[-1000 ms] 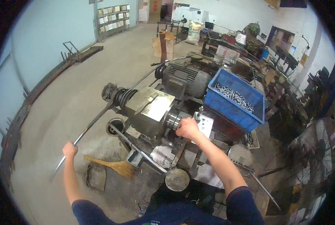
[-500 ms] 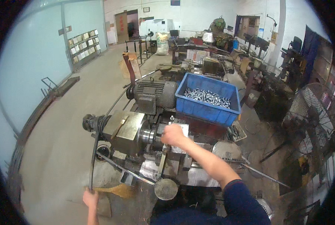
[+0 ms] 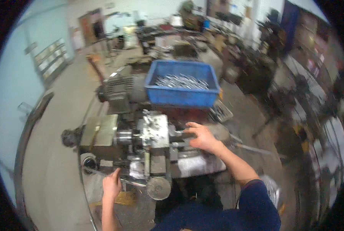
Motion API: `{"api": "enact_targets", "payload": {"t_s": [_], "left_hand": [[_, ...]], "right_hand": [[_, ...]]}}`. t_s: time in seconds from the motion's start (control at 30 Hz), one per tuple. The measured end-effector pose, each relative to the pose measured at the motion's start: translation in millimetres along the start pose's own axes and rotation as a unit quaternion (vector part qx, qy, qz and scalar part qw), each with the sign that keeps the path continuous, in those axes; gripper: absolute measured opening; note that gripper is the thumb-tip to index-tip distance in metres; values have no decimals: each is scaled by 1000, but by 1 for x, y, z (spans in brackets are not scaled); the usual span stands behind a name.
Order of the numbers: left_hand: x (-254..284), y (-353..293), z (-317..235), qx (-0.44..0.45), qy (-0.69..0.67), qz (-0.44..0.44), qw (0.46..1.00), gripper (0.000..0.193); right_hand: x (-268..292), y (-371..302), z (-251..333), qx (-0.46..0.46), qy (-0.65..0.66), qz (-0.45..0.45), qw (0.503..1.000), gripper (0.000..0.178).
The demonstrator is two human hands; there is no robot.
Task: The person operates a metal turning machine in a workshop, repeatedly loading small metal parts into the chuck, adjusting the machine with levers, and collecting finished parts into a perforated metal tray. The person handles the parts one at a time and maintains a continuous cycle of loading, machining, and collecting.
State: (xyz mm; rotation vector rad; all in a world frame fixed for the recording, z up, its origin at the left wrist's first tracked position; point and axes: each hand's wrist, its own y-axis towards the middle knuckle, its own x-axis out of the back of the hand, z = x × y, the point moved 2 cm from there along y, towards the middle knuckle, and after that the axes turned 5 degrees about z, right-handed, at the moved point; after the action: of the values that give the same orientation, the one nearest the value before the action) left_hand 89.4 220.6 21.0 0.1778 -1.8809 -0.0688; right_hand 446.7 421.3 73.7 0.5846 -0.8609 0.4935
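L hand (image 3: 111, 186) by steel lever (image 3: 135, 183), both left of round disc (image 3: 158, 188) (grip: can't tell); lever prob. stiff, maybe oily, best held mid-rod. R hand (image 3: 203, 139) beyond disc, to its right, fingers spread; blue bin (image 3: 181, 97) farther behind.

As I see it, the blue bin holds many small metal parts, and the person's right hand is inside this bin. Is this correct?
Only the hand's place is wrong: the head view shows the right hand outside the blue bin, at the machine, to the right of its bright metal block. The bin does hold many small metal parts.
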Motion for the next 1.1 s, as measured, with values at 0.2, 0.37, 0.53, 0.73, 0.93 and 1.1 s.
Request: {"api": "enact_targets", "payload": {"t_s": [0.2,0.37,0.53,0.73,0.93,1.1], "left_hand": [[-90,20,12,39,-181,74,980,29],[-101,34,15,49,-215,147,964,29],[-102,35,12,53,-139,121,981,31],[-106,30,28,58,-195,150,967,34],[-37,16,-27,8,-170,132,977,28],[-7,22,-103,86,-488,82,865,22]], "right_hand": [[37,-206,-106,-294,-66,-54,952,41],[23,-418,-124,-557,-180,-3,811,34],[-12,-464,-142,-585,-202,52,783,30],[-23,-437,-181,-565,-276,166,760,25],[2,-405,-154,-489,-179,-13,854,21],[4,-244,-53,-184,154,-57,969,35]]}}
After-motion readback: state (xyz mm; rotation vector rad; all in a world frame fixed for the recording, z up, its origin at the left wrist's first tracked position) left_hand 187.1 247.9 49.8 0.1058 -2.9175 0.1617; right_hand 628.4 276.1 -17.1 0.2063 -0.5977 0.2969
